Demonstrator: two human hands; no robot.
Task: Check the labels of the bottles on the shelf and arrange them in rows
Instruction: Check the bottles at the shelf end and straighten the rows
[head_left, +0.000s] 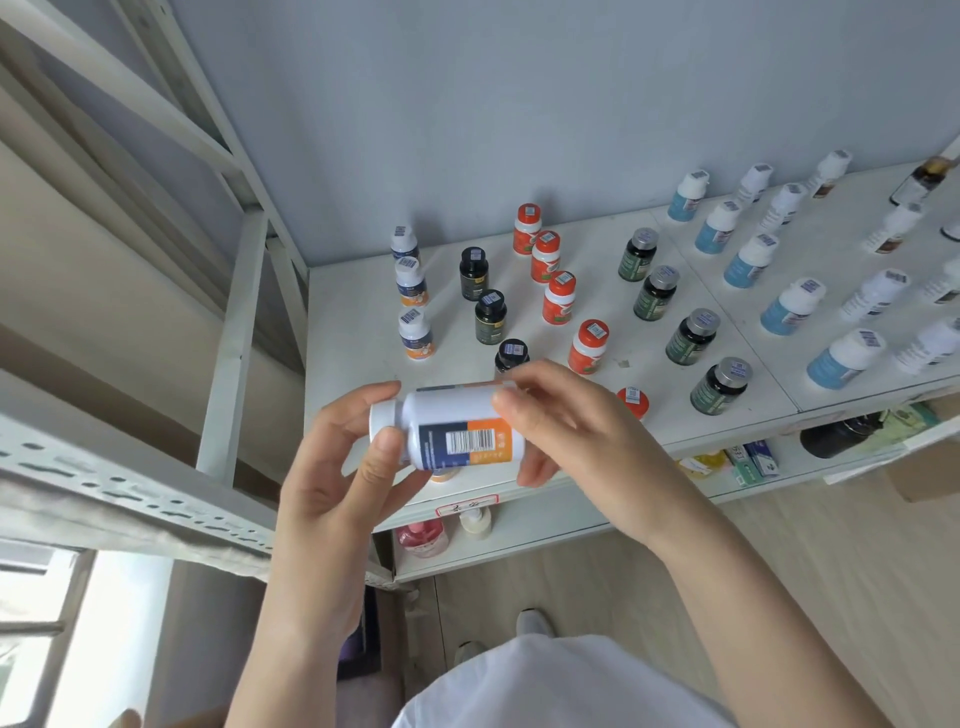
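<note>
I hold a white bottle (451, 430) with a navy and orange label on its side in front of the shelf's front edge, barcode facing me. My left hand (337, 467) grips its white cap end, and my right hand (561, 426) grips its base. On the white shelf (353, 332) stand rows of bottles: three white ones with navy-orange labels (414, 335) at the left, then black ones (490, 317), orange-capped ones (559, 297), dark green ones (692, 336), and light blue ones (791, 306) to the right.
White bottles with dark labels (875, 294) stand further right. A lower shelf holds a pink bottle (422, 538), small boxes (753, 460) and a dark jar (836, 435). A grey metal rack frame (234, 332) rises at the left. Wooden floor lies below.
</note>
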